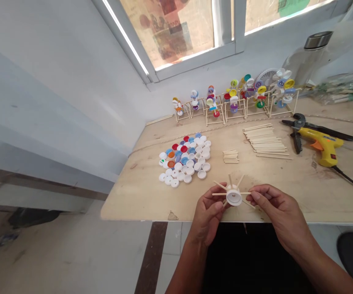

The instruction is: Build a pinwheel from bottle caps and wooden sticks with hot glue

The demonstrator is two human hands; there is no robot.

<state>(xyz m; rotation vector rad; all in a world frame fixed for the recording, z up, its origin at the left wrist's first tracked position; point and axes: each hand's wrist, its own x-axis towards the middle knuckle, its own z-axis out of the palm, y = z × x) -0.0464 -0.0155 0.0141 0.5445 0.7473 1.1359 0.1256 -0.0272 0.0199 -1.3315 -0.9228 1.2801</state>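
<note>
Above the table's front edge I hold a white bottle cap with several thin wooden sticks sticking out around it like spokes. My left hand grips it from the left, with thumb and fingers about the lower left side. Thumb and forefinger of my right hand pinch the end of the spoke that points right. Beyond my hands lie a small stack of short sticks and, to the left, a spread of bottle caps, mostly white with some blue, red and orange.
Longer sticks lie at the right, beside a yellow glue gun with a cord and black-handled cutters. Small stick frames with colourful cap wheels line the back. A bottle and a plastic bag stand behind right.
</note>
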